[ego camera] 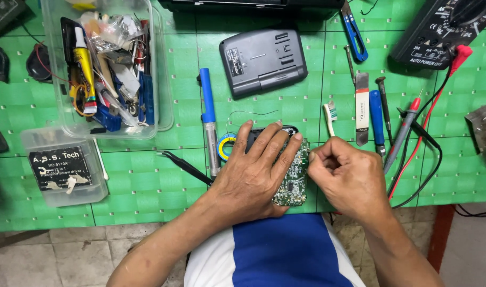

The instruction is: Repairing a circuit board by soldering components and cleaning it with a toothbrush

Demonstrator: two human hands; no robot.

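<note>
The green circuit board [293, 180] is pinned flat at the table's [147, 186] near edge by the left hand [253, 170], fingers spread open. The right hand [346, 178] is curled shut at the board's right edge; any tool held cannot be told. Firm downward pressure is best maintained.

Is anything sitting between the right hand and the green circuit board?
Nothing visible does. The right hand is curled against the right edge of the circuit board, while the left hand lies flat on top of it, covering its left part rather than blocking the right side.
</note>
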